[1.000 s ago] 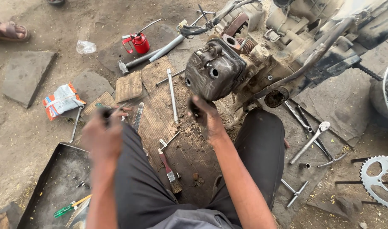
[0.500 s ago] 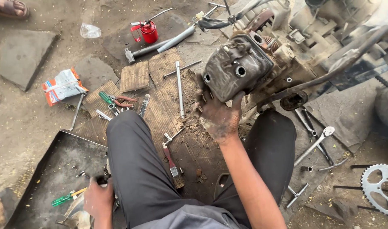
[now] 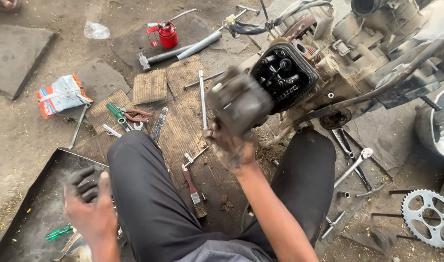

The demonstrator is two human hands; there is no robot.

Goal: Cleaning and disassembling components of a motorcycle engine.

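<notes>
Centrally, the motorcycle engine (image 3: 338, 82) sits on the dirt ground among the bike's frame tubes, its open cylinder head (image 3: 285, 75) facing the camera with dark valve parts showing inside. Just in front of that opening, the right hand (image 3: 234, 150) holds a grey metal head cover (image 3: 239, 102) up off the ground, its greasy fingers (image 3: 213, 138) wrapped around the lower edge; the cover is blurred, so its details cannot be made out. To the person's left a shallow black metal tray (image 3: 18, 218) lies on the ground, and the left hand (image 3: 88, 206) hovers over it with its dark-stained fingers (image 3: 83, 182) curled loosely and holding nothing. A green-handled screwdriver (image 3: 58, 233) lies in the tray just beside that hand. Worn mats (image 3: 178, 97) cover the ground between the knees and the engine, carrying a long socket extension bar (image 3: 202, 99), green-handled pliers (image 3: 122, 114) and a small brush (image 3: 193, 191). Farther off stands a red oil can (image 3: 167, 35), with a crumpled orange-and-white packet (image 3: 61, 94) well to its left. At the right edge a toothed sprocket (image 3: 428, 218) lies flat, and a ratchet wrench (image 3: 353, 165) rests beside the right knee.
</notes>
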